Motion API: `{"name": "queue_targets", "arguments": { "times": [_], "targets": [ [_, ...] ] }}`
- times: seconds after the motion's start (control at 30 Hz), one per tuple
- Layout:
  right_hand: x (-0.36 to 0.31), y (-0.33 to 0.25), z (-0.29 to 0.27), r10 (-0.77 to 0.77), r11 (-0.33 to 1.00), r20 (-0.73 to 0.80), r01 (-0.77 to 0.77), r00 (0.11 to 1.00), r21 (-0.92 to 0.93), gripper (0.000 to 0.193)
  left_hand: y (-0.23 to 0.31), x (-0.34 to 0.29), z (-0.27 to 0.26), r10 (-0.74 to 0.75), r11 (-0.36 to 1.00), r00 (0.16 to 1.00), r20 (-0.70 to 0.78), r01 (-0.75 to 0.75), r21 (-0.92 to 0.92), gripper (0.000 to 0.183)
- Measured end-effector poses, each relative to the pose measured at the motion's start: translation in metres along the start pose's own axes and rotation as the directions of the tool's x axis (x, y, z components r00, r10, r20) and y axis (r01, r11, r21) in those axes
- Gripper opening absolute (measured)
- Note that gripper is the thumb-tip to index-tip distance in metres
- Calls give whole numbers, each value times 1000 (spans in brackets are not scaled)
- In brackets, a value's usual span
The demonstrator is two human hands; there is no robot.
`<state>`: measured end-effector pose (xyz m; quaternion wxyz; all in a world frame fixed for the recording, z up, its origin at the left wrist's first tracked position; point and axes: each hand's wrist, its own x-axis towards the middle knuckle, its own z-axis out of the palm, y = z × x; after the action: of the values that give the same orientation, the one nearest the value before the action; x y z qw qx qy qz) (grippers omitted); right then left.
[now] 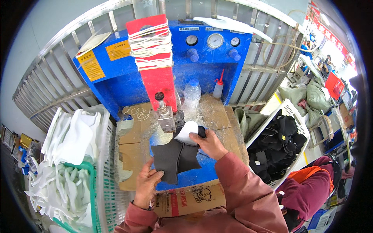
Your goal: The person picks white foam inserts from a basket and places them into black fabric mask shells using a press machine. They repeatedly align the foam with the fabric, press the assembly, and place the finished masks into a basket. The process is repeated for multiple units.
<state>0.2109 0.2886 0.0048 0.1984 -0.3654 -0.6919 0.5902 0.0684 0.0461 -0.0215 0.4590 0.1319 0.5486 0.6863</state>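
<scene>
Just in front of the press head (167, 121) of a blue machine, both my hands hold a dark grey-black fabric piece (168, 158) with a seam down its middle. My left hand (146, 183) pinches the lower left edge between thumb and fingers. At the upper right, my right hand (213, 144) grips the folded-back edge of the fabric beside a rounded white pad (188, 131). The pad's lower part is hidden by the fabric, so I cannot tell how far it goes in. Under the fabric lies a blue work surface (208, 171).
A red arm (161, 83) wound with white cord rises above the press head. Behind stand a clear plastic bottle (192, 95) and a red-tipped squeeze bottle (218, 88). Crates flank me: white foam pieces (79, 136) at left, black fabric pieces (276, 145) at right. Cardboard (194, 200) covers the front edge.
</scene>
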Motion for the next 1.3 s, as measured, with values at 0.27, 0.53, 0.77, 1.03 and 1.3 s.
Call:
{"name": "queue_targets", "arguments": {
  "times": [0.27, 0.53, 0.77, 1.03, 1.3],
  "targets": [
    [37, -11, -2, -106, 994, 84, 105, 991, 9, 38, -11, -3, 8, 60, 996, 997, 43, -57, -72, 59],
    [37, -33, -13, -83, 992, 138, 94, 987, -79, 35, -2, -5, 22, 44, 998, 995, 95, -39, -52, 59],
    [37, -44, -13, -166, 986, 162, 169, 973, 0, 36, -2, -9, 30, 72, 997, 996, 46, -70, -42, 57],
    [37, -48, -23, -78, 985, 168, 102, 983, -140, 35, 0, -9, 42, 42, 997, 998, 47, -39, -68, 59],
    [40, -47, -29, -92, 983, 137, 112, 986, -147, 35, 4, -2, 43, 40, 998, 996, 85, -36, -44, 58]
  ]
}}
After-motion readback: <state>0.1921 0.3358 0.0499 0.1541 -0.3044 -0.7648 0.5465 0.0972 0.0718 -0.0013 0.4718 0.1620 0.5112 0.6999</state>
